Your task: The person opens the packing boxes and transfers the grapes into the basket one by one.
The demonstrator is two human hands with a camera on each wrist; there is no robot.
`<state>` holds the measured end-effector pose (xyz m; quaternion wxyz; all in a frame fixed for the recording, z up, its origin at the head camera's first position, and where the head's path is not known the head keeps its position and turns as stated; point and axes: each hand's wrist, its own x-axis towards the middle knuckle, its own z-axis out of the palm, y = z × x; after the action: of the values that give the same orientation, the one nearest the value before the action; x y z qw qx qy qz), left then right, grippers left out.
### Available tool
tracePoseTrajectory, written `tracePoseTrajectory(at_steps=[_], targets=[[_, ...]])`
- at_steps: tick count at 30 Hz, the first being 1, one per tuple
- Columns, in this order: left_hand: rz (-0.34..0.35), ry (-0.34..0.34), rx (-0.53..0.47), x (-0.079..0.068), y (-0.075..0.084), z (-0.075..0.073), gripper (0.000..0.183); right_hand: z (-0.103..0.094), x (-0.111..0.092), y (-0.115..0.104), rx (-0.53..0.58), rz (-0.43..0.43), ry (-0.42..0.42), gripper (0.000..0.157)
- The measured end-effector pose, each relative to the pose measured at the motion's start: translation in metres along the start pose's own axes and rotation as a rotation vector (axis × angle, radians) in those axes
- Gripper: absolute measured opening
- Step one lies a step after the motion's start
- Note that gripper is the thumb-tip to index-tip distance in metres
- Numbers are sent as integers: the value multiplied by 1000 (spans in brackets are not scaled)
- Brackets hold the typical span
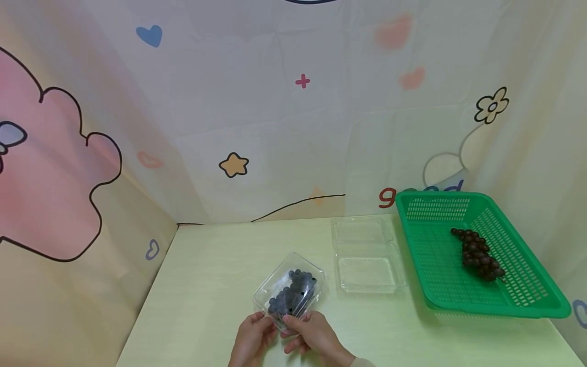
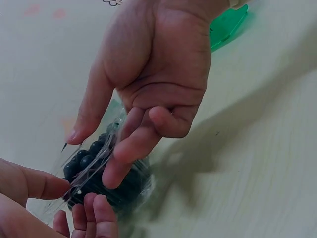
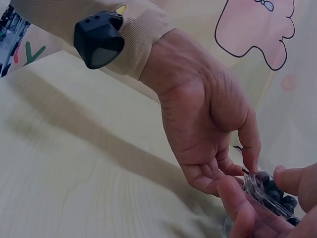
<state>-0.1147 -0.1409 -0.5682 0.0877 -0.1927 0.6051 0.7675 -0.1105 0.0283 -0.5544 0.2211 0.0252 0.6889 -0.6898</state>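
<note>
A clear plastic clamshell box (image 1: 292,262) with a bunch of dark grapes (image 1: 290,294) inside stands turned at an angle at the front middle of the table. My left hand (image 1: 251,337) pinches its near corner between thumb and fingers. On the right side of that corner, my right hand (image 1: 317,334) has its thumb on top and its fingers underneath. In the left wrist view, the right hand (image 2: 158,74) reaches down to the box edge, opposite the left thumb (image 2: 47,184). The right wrist view shows both hands meeting at the plastic rim (image 3: 255,186).
An open, clear plastic box (image 1: 369,272) lies to the right, its lid folded back. Beside it, a green basket (image 1: 415,260) holds a bunch of dark red grapes (image 1: 479,255). A printed curtain (image 1: 284,127) hangs behind the pale table (image 1: 206,270).
</note>
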Motion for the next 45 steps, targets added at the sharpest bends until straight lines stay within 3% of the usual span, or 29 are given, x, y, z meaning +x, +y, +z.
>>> tracePoseTrajectory(at_steps=[7,17,31,39,45], targets=[[-47,-63,60,-6,-4,2,26,0,-1,2,-29,12,-9,43],[-22,-190,-56,-10,-6,2,25,-3,0,3,-90,-11,31,43],[-46,-120,-46,-7,-1,-4,36,-28,9,-5,2,-82,160,42],[-42,-131,-41,-7,3,-13,36,-42,14,-10,67,-69,245,54],[-38,-105,14,-5,6,-19,36,-48,17,-12,74,-73,301,49]])
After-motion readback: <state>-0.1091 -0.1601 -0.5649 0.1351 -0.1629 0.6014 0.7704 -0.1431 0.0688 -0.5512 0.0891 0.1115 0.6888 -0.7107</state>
